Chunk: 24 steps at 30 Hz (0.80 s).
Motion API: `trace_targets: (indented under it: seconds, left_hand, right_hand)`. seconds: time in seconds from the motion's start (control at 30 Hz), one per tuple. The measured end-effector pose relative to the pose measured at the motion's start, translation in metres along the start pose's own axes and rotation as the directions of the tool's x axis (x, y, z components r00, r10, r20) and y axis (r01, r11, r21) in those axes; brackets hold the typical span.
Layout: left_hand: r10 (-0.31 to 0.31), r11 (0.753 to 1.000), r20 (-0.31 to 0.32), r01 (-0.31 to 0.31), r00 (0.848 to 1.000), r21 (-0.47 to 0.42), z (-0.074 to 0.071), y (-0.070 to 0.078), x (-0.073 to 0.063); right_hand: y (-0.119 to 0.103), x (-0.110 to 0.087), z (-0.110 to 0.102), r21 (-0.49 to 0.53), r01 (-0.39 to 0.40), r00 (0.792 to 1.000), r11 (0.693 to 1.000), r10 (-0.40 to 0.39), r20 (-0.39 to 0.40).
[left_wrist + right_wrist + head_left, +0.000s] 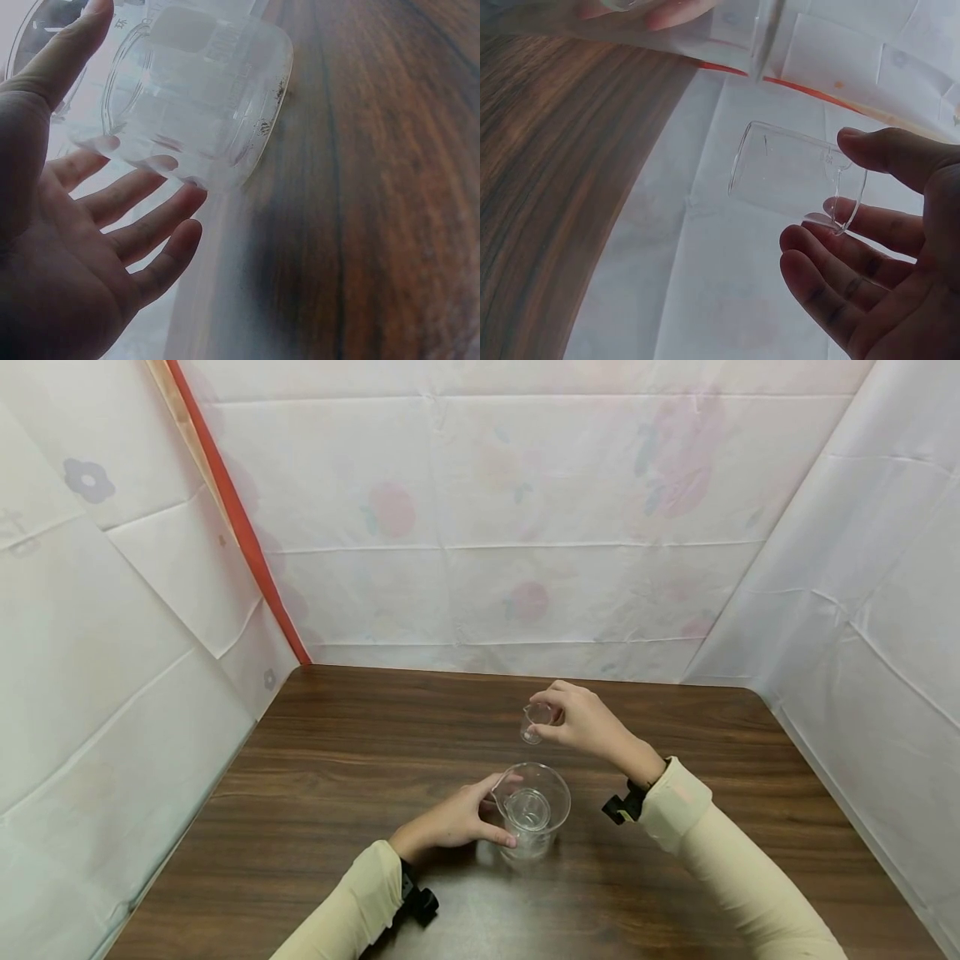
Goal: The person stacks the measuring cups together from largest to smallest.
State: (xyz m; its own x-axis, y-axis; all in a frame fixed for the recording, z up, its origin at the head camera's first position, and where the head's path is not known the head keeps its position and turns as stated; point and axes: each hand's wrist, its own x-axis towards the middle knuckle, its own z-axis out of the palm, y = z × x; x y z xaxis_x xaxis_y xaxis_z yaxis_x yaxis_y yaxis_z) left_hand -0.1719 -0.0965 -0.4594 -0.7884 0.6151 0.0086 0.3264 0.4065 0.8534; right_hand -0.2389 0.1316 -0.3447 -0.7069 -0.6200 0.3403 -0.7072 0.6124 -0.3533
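A large clear glass beaker [531, 847] stands on the table, with a smaller glass vessel [527, 810] inside it. My left hand [459, 817] holds the large beaker from its left side, thumb at the near wall and fingers around the far wall. In the left wrist view, the fingertips meet the glass of this beaker [247, 97]. Above and behind it, my right hand [588, 720] pinches a small clear beaker [531, 728] near its rim. This small beaker [784, 169] is raised off the table and looks transparent, without visible contents, in the right wrist view.
The dark wood-grain table [337, 760] extends around both hands. White patterned sheets [465, 510] hang behind the table and along both sides. A red strip [240, 518] runs down to the table's far left corner.
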Motion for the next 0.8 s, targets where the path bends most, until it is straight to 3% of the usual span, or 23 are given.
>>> trace_targets:
  seconds: [0.8]
  left_hand:
    - [0.006,1.0,0.005,-0.006,1.0,-0.004,-0.001,0.0,0.0]
  right_hand:
    - [-0.012,-0.012,-0.009,0.054,0.022,1.0,0.998,-0.022,0.017]
